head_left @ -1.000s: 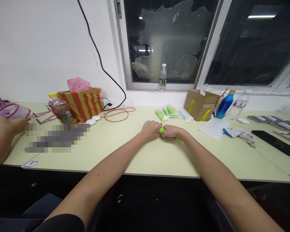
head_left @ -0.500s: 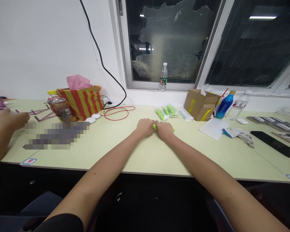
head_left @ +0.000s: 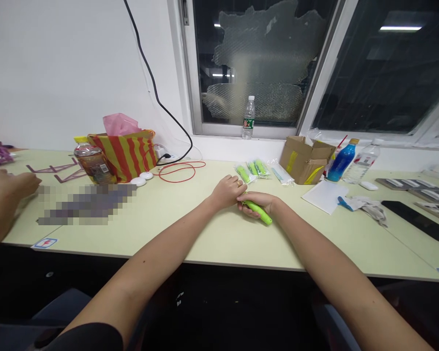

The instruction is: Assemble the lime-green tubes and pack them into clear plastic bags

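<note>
— Gripped in the right hand (head_left: 260, 201), a bright green stick-shaped tool (head_left: 260, 212) lies low over the pale desk (head_left: 219, 239), fingers curled round its near end while the far end juts out toward the right.

— And the left hand (head_left: 228, 191)?

— Its fingertips pinch at the tool's tip, right where the two hands meet; what sits between them is too small to tell. A ring shows on one finger.

— What has changed?

— Half a second ago both fists were closed tight against each other, and only a sliver of green showed. Now the right hand has turned and most of the green body is in view, angled down toward the desk. It reads as the hands working something at the tip rather than simply clasping the thing.

— Around them?

— Just beyond lie green items in clear packets (head_left: 251, 170), with an open cardboard box (head_left: 304, 160) and a blue bottle (head_left: 341, 159) further right. A red cable loop (head_left: 179, 171) and a striped bag (head_left: 123, 154) sit to the left. At the far left edge, another person's hand (head_left: 13, 184) rests near purple pieces (head_left: 54, 169).
</note>
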`<state>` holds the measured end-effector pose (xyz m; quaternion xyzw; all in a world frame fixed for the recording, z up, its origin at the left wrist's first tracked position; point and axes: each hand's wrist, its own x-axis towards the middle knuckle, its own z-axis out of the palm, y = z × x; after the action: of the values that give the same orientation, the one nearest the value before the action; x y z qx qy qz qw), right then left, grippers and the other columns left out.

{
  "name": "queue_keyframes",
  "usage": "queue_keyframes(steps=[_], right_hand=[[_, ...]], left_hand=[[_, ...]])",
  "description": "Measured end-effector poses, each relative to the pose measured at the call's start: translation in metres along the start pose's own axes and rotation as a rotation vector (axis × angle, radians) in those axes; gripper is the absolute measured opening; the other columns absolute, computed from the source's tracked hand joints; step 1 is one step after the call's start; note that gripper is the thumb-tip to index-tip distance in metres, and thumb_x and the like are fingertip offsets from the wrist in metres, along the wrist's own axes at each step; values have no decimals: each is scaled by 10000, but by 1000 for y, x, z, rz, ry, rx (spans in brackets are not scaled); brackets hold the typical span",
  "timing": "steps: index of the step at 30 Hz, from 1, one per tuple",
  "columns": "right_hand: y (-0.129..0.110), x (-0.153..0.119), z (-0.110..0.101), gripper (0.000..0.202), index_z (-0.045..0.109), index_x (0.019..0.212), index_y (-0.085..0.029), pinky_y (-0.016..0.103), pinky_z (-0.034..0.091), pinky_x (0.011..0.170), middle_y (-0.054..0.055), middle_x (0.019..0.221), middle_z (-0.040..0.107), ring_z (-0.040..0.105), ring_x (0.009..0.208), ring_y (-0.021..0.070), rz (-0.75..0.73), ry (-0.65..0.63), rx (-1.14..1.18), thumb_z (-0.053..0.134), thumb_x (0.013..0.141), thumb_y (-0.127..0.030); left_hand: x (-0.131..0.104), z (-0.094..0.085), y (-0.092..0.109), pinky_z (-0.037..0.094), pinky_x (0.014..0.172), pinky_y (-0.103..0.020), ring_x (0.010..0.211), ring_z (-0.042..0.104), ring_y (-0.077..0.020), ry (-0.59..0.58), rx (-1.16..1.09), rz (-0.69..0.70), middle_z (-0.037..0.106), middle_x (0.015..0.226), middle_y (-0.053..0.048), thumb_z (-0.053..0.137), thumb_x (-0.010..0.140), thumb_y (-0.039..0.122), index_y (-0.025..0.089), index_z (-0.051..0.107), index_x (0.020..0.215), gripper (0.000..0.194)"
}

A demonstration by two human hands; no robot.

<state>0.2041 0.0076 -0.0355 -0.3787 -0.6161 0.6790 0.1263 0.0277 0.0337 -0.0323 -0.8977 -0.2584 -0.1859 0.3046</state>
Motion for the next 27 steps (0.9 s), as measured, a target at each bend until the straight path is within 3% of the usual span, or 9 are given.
queue_keyframes(steps=[3,5,8,12,16,19,22,27], right_hand=[[0,-1,-4,263,492,801,-176,187,243,273,-71,431,438,313,292,75,34,-92,60,538,876,-424],[0,-1,-4,265,430,725,-200,167,229,280,-103,415,362,281,299,56,47,-40,35,615,835,-355],[0,1,0,364,330,630,-227,178,248,303,-103,410,325,298,328,54,39,159,-119,675,748,-240],[1,4,6,250,404,625,-211,232,309,365,-40,441,436,400,382,103,1,408,-450,632,729,-230],[-3,4,13,109,570,828,-177,257,396,532,69,789,671,602,661,193,-51,710,-888,605,766,-260],[-7,7,20,177,615,986,-199,288,420,649,102,1005,690,642,855,247,17,847,-1155,517,847,-245],[-9,13,26,247,606,1083,-215,304,413,719,112,1034,690,647,915,249,85,910,-1328,448,895,-191],[-7,21,33,289,569,1152,-230,304,395,697,99,993,699,662,877,236,114,881,-1471,416,921,-147]], left_hand=[[1,0,2,303,667,-369,810,544,-227,28,5,-7,636,798,-105,420,908,180,184,613,823,211],[0,1,3,293,640,-363,788,547,-225,-1,-12,-28,635,781,-102,465,873,183,181,619,827,160],[-1,1,5,293,611,-354,766,563,-228,-78,-60,-66,642,772,-96,559,766,180,174,629,836,100],[0,-1,7,336,621,-354,779,594,-245,-152,-97,-126,660,796,-98,573,730,209,168,643,869,161],[2,-5,9,380,642,-349,795,629,-254,-247,-109,-213,682,840,-98,552,734,190,166,643,932,219],[3,-9,10,411,670,-342,818,652,-257,-315,-123,-313,695,881,-104,541,736,172,168,636,976,258],[3,-12,11,436,703,-348,838,665,-271,-368,-146,-418,700,889,-115,551,741,204,175,644,974,252],[2,-15,6,469,698,-339,854,673,-279,-533,-239,-517,711,932,-129,585,719,267,186,672,915,229]])
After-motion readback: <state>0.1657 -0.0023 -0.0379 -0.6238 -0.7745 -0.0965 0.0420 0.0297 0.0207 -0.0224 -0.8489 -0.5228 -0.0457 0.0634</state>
